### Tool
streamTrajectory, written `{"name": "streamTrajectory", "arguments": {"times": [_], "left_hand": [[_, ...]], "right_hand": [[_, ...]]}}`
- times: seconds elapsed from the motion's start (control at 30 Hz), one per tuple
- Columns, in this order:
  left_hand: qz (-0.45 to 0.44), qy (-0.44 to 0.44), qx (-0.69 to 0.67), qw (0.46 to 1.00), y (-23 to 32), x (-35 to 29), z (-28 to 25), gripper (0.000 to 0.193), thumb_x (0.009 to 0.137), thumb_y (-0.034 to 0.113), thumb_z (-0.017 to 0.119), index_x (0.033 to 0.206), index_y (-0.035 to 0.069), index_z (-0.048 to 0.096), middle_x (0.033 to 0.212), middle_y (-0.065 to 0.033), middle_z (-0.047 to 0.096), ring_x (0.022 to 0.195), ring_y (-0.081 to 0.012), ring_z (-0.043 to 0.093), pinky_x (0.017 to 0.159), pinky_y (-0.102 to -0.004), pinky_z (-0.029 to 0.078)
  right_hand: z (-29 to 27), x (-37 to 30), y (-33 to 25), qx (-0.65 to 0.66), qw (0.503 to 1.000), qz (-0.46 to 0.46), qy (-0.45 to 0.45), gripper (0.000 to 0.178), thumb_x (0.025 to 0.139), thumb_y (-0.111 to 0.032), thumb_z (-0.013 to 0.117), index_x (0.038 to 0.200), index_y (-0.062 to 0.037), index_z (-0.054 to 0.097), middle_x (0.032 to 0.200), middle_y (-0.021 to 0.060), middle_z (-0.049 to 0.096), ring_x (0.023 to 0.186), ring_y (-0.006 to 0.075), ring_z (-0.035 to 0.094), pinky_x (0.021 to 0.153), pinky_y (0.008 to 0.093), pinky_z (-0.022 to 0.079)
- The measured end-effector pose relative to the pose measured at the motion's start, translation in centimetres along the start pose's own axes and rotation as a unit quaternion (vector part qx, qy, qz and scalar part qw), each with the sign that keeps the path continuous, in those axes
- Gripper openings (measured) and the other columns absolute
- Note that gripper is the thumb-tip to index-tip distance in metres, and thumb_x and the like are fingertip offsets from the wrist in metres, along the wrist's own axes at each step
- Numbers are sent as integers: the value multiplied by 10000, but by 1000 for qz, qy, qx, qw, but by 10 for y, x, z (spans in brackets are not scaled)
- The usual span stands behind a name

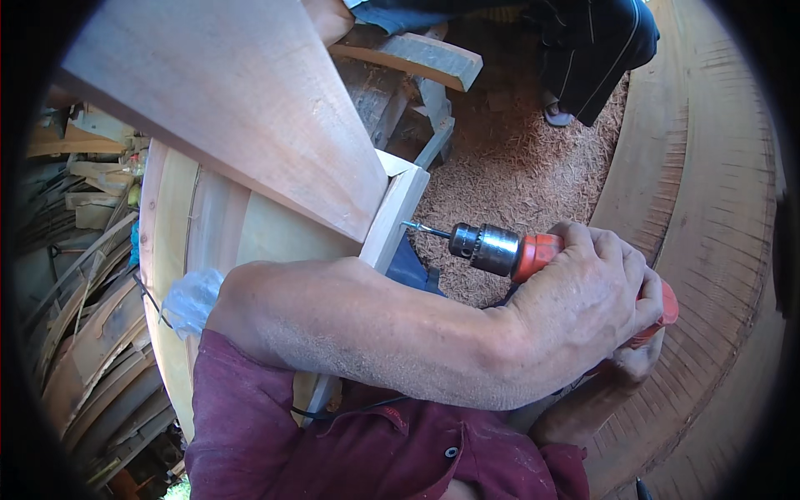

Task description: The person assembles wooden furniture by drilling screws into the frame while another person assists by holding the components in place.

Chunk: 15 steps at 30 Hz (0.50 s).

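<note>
A red-orange power drill [540,255] with a metal chuck points left, lying level. Its thin bit [427,230] meets the face of a narrow wooden strip [395,215], which is set across the end of a wide, thick plank [267,117]. My left arm reaches across my body, and my left hand [587,287] is closed over the top of the drill body. Lower and behind it, my right hand [640,357] is wrapped at the drill's handle end; most of its fingers are hidden. How deep the bit's tip sits cannot be made out.
Curved wooden boards [667,200] rise along the right. Another person's dark trouser leg [587,58] is at the top, near a wooden offcut [417,57]. Shavings [517,167] cover the floor. A clear plastic bag [193,300] hangs by my left elbow; stacked lumber [100,358] lies far left.
</note>
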<state>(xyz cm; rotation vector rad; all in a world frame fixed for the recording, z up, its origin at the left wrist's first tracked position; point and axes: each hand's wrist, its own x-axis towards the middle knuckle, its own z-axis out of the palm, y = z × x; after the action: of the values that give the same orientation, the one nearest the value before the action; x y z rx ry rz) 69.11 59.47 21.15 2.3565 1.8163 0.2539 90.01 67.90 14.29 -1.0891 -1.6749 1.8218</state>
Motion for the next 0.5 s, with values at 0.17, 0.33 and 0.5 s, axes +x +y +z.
{"name": "streamTrajectory", "arguments": {"times": [0.17,0.33,0.5], "left_hand": [[-11,-26,16,999,6,-2,-4,560,878,201,647,1367,-4,469,1050,-203,582,910,-309,590,743,-494,514],[8,-27,21,999,3,3,0,531,890,191,629,1361,-1,477,1077,-202,574,946,-330,592,746,-525,505],[-16,-63,10,998,7,0,-6,526,898,191,614,1373,16,470,1104,-213,574,958,-345,592,747,-542,502]], "right_hand": [[3,0,12,2,999,-20,-26,1008,546,-207,929,1400,34,451,1345,140,576,1223,266,580,1053,422,448],[1,3,18,5,999,-25,-24,992,547,-203,931,1390,30,462,1337,133,581,1214,263,583,1047,422,450],[0,3,16,-5,998,-28,-62,976,548,-198,932,1379,26,473,1328,126,585,1205,260,587,1041,422,453]]}}
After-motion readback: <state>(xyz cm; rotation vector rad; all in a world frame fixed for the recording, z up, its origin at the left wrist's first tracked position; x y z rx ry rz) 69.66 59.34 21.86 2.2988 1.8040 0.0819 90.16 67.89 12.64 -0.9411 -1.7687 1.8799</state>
